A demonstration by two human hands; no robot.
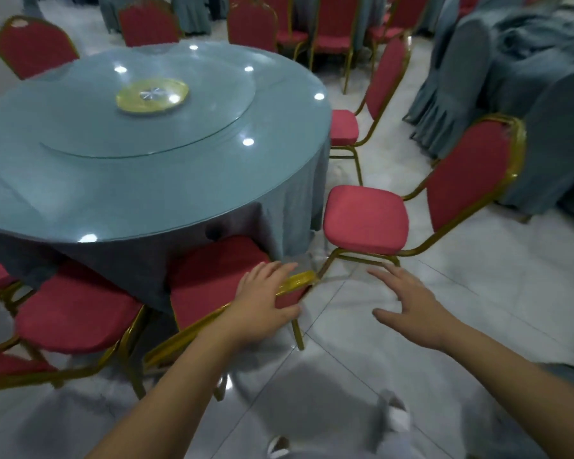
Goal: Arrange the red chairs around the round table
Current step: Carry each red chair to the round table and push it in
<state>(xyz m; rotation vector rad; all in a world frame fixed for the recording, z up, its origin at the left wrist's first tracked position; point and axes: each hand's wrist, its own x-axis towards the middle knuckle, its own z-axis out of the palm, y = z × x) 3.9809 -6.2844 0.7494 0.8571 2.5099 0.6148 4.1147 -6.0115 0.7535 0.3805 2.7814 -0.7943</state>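
While my left hand grips the back rail of the near chair, likely squaring it at five o'clock of the round table, my right hand hovers spread and empty toward the four-o'clock chair.

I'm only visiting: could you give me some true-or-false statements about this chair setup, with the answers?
1. The left hand holds the back of the nearest chair. True.
2. The right hand grips a chair too. False: it hovers open, touching nothing.
3. The round table is set with plates. False: only a glass turntable lies on it.
4. The chair on the right has its seat towards the table. True.
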